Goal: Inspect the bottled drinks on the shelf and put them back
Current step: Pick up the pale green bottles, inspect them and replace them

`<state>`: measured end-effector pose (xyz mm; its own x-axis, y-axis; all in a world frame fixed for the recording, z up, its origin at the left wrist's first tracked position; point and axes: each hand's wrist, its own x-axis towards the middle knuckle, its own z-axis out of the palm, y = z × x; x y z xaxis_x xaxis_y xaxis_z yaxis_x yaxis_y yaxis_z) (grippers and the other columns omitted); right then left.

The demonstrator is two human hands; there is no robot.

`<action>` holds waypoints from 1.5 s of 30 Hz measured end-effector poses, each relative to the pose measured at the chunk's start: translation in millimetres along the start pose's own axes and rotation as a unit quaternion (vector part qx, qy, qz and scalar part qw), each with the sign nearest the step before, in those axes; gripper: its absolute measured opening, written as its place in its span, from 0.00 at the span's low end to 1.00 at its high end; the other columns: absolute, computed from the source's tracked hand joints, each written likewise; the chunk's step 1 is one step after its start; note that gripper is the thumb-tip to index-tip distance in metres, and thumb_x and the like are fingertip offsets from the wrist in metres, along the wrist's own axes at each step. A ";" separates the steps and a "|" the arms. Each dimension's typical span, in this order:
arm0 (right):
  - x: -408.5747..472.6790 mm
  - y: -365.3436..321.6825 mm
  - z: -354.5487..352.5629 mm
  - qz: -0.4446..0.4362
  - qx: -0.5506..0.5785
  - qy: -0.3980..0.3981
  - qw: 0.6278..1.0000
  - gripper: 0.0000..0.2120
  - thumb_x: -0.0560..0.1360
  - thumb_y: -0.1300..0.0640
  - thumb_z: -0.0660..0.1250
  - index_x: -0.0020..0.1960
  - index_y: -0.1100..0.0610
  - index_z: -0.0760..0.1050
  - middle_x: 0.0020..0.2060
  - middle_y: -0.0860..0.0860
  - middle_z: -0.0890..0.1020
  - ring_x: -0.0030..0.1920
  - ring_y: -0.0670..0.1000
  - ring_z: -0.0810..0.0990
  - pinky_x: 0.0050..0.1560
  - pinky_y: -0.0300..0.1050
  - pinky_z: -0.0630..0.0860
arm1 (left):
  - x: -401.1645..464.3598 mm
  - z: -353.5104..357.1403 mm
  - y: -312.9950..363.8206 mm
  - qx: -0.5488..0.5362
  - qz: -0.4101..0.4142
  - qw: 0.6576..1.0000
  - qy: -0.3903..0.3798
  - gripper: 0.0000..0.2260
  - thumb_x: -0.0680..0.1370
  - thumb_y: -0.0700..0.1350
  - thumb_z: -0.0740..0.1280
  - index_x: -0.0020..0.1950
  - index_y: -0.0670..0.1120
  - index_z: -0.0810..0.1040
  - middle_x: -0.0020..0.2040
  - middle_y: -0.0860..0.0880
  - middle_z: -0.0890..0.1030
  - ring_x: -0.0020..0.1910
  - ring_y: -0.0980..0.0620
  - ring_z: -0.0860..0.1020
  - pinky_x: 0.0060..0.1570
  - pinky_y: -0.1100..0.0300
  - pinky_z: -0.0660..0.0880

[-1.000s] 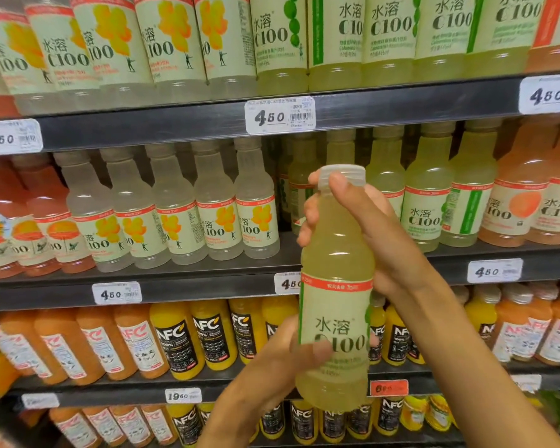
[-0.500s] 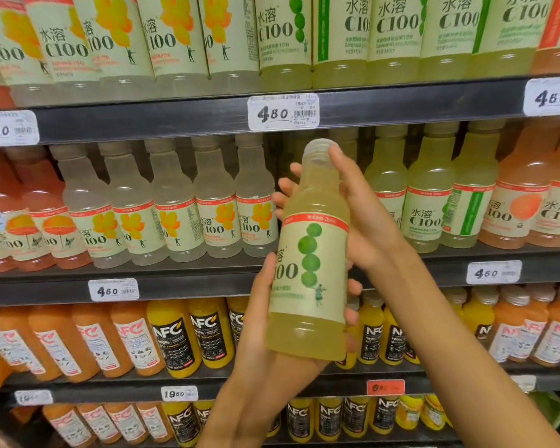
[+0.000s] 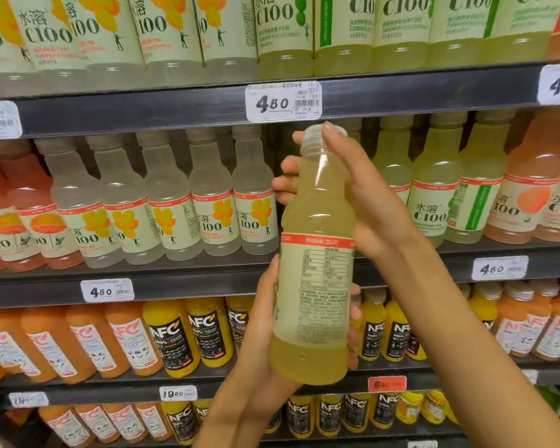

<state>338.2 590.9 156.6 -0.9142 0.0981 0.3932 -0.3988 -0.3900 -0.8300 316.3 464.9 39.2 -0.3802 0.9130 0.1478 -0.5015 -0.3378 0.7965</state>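
A pale yellow-green drink bottle stands upright in front of the middle shelf, its back label with fine print turned toward me. My left hand grips its lower half from the left, with fingertips showing on the right side. My right hand holds the neck and shoulder, with one finger lying over the white cap. Behind the bottle is a gap in the row of like bottles.
Shelves of bottled drinks fill the view: clear and orange bottles on the middle shelf at left, yellow and orange NFC juice bottles below, larger bottles above. Price tags hang on the shelf edges.
The bottle has risen and been turned about its axis: front text, then green dots, and the back label faces me at this moment. Both hands stayed on it.
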 end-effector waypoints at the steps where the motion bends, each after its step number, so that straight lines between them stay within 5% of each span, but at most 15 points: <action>1: 1.0 -0.1 -0.1 0.008 0.023 -0.008 1.000 0.14 0.77 0.49 0.61 0.57 0.57 0.71 0.37 0.53 0.82 0.38 0.52 0.83 0.44 0.46 0.81 | 1.9 -0.2 -2.9 -0.021 -0.010 1.000 -0.011 0.32 0.80 0.64 0.47 0.62 0.38 0.75 0.46 0.42 0.79 0.40 0.48 0.79 0.41 0.54 0.78; 6: 2.7 -2.0 -2.5 -0.003 -0.011 0.011 1.000 0.11 0.79 0.51 0.61 0.56 0.57 0.70 0.34 0.52 0.79 0.32 0.50 0.78 0.38 0.46 0.78 | 5.5 -7.3 -3.0 0.028 0.002 1.000 -0.003 0.31 0.80 0.63 0.48 0.62 0.41 0.77 0.50 0.42 0.82 0.46 0.47 0.81 0.49 0.52 0.78; 9: 0.2 -6.0 -2.7 -0.055 -0.128 0.055 0.989 0.09 0.78 0.52 0.65 0.54 0.56 0.72 0.36 0.53 0.81 0.34 0.50 0.81 0.35 0.45 0.79 | 6.3 -12.3 3.7 0.137 0.061 0.985 0.088 0.26 0.78 0.65 0.52 0.65 0.53 0.77 0.62 0.46 0.80 0.62 0.48 0.77 0.68 0.44 0.67; 11: 0.4 -4.8 -2.3 -0.083 -0.184 0.093 0.975 0.09 0.77 0.51 0.66 0.55 0.55 0.73 0.37 0.52 0.82 0.36 0.50 0.82 0.34 0.43 0.79 | 9.1 -10.8 6.0 0.189 0.074 0.972 0.119 0.30 0.71 0.70 0.57 0.66 0.55 0.75 0.63 0.48 0.79 0.65 0.48 0.75 0.70 0.42 0.63; 15: 4.6 -2.5 -5.2 -0.054 -0.162 0.112 0.979 0.10 0.77 0.50 0.67 0.54 0.55 0.74 0.38 0.52 0.83 0.37 0.49 0.83 0.36 0.42 0.79 | 16.2 -7.9 4.8 0.170 0.076 0.969 0.161 0.34 0.66 0.72 0.60 0.64 0.54 0.77 0.61 0.46 0.81 0.61 0.46 0.78 0.66 0.43 0.69; 19: 8.9 -1.8 -7.6 -0.004 -0.071 0.035 0.997 0.11 0.77 0.51 0.64 0.55 0.57 0.73 0.38 0.53 0.83 0.39 0.51 0.83 0.41 0.44 0.81 | 12.8 -11.3 3.3 0.071 0.027 0.993 0.090 0.30 0.79 0.65 0.52 0.63 0.43 0.77 0.49 0.40 0.82 0.42 0.45 0.81 0.44 0.52 0.79; 23: 11.0 2.5 -9.4 0.028 0.016 0.002 0.999 0.12 0.76 0.51 0.63 0.55 0.57 0.71 0.35 0.52 0.80 0.35 0.50 0.80 0.39 0.44 0.79 | 15.9 -15.3 -1.9 0.027 -0.011 0.999 0.046 0.30 0.81 0.62 0.50 0.61 0.37 0.76 0.45 0.40 0.82 0.40 0.45 0.82 0.42 0.53 0.79; 25: 9.4 2.7 -11.9 0.010 -0.012 0.021 1.000 0.11 0.77 0.51 0.63 0.54 0.57 0.70 0.34 0.51 0.79 0.33 0.49 0.79 0.38 0.44 0.79 | 17.8 -16.6 -1.1 0.083 0.000 0.993 0.081 0.31 0.78 0.64 0.52 0.61 0.38 0.76 0.47 0.39 0.83 0.42 0.45 0.83 0.44 0.51 0.79; 28: 4.7 2.7 -13.3 -0.030 -0.097 0.107 0.989 0.11 0.77 0.51 0.67 0.55 0.56 0.72 0.36 0.52 0.81 0.35 0.50 0.81 0.36 0.45 0.79 | 12.2 -18.9 -0.6 0.240 0.050 0.956 0.163 0.31 0.71 0.74 0.55 0.61 0.54 0.79 0.59 0.48 0.82 0.59 0.50 0.79 0.61 0.51 0.73; 31: 3.2 6.6 -10.4 -0.054 -0.165 0.208 0.963 0.14 0.75 0.49 0.69 0.58 0.54 0.73 0.40 0.53 0.84 0.38 0.49 0.83 0.37 0.43 0.81 | 10.9 -14.3 -0.7 0.327 0.104 0.928 0.145 0.29 0.71 0.73 0.57 0.61 0.56 0.78 0.57 0.54 0.83 0.57 0.56 0.80 0.51 0.65 0.77; 33: 3.2 6.8 -9.7 -0.037 -0.177 0.219 0.959 0.16 0.75 0.49 0.69 0.59 0.54 0.72 0.44 0.54 0.84 0.40 0.48 0.84 0.39 0.42 0.81 | 13.6 -10.7 -2.2 0.303 0.091 0.938 0.141 0.27 0.70 0.71 0.59 0.59 0.55 0.79 0.55 0.52 0.84 0.55 0.53 0.82 0.48 0.63 0.79; 36: 1.7 2.1 -12.1 -0.022 -0.161 0.177 0.971 0.15 0.75 0.51 0.68 0.59 0.56 0.74 0.44 0.54 0.84 0.40 0.49 0.84 0.38 0.42 0.81 | 15.9 -8.3 0.2 0.194 0.064 0.973 0.111 0.29 0.70 0.72 0.59 0.58 0.54 0.81 0.53 0.46 0.84 0.50 0.49 0.83 0.46 0.58 0.80; 38: 0.7 -0.3 -13.5 -0.020 -0.136 0.129 0.982 0.14 0.74 0.52 0.68 0.57 0.57 0.75 0.41 0.53 0.84 0.40 0.50 0.84 0.39 0.43 0.81 | 14.7 -3.3 2.1 0.097 0.035 0.994 0.047 0.34 0.72 0.70 0.58 0.61 0.44 0.79 0.48 0.42 0.83 0.42 0.47 0.82 0.42 0.54 0.80; 41: 2.8 -0.7 -10.7 0.009 -0.015 0.037 0.999 0.17 0.77 0.49 0.63 0.60 0.59 0.70 0.40 0.53 0.83 0.38 0.51 0.83 0.41 0.45 0.81 | 15.6 0.8 -0.3 0.004 0.003 1.000 -0.018 0.36 0.75 0.69 0.56 0.61 0.37 0.75 0.45 0.41 0.80 0.39 0.46 0.80 0.41 0.53 0.77; 45: 2.9 -1.1 -7.8 -0.001 -0.009 0.006 1.000 0.15 0.80 0.49 0.57 0.61 0.59 0.68 0.37 0.53 0.79 0.34 0.51 0.79 0.39 0.45 0.78 | 11.4 -7.7 -5.4 0.062 0.018 0.998 -0.022 0.36 0.76 0.69 0.51 0.62 0.41 0.77 0.50 0.41 0.82 0.47 0.46 0.82 0.50 0.51 0.78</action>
<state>335.5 598.8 155.6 -0.9143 0.1100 0.3898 -0.4016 -0.3725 -0.8367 308.7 475.4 32.0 -0.3600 0.9110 0.2014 -0.3869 -0.3422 0.8563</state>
